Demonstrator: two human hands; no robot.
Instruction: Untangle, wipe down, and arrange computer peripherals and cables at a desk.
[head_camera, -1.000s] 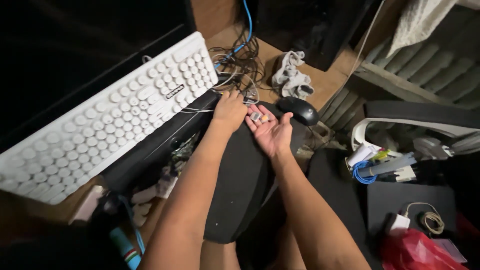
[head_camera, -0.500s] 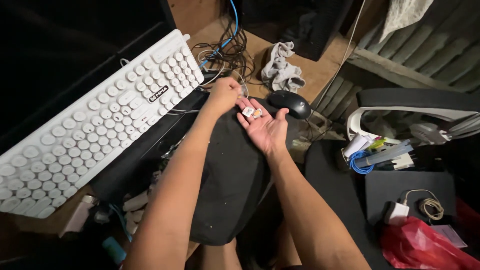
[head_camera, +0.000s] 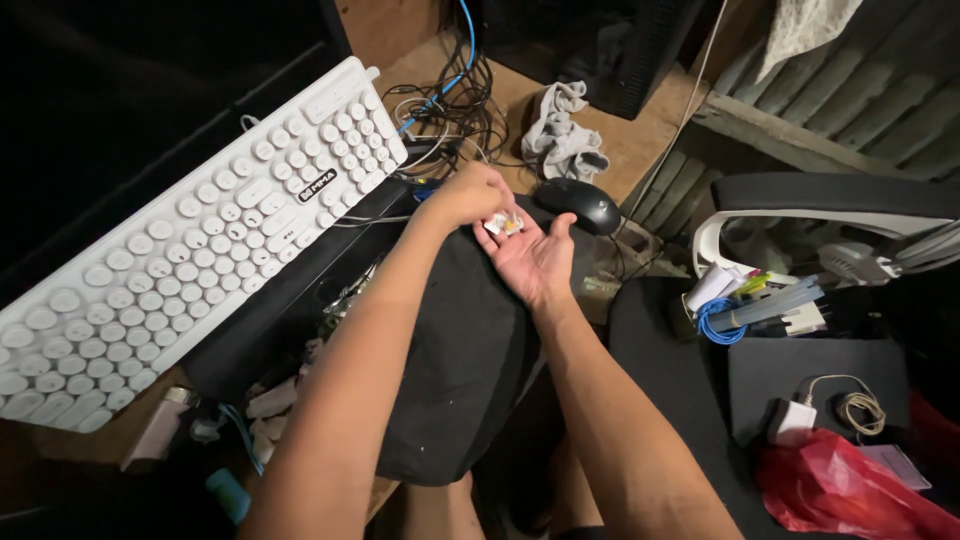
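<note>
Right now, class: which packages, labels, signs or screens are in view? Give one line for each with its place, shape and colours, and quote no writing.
Label: on the white keyboard, a small dark rectangle with pale marks.
Bag: bottom right corner, crumpled red plastic.
Small pieces: in the open right hand, under the left hand fingertips; white with orange, too small to tell more.
Screen: top left behind the keyboard, dark, nothing showing.

Dim room, light pooling mid-desk only. Wooden desk (head_camera: 640, 150) cluttered: white keyboard (head_camera: 190, 250) propped at angle, black mouse (head_camera: 578, 205), cable tangle (head_camera: 450, 110), crumpled grey cloth (head_camera: 560, 135). Corrugated wall (head_camera: 860, 110) right, chair armrest (head_camera: 850, 195) below it, red plastic bag (head_camera: 850, 500) in corner.
</note>
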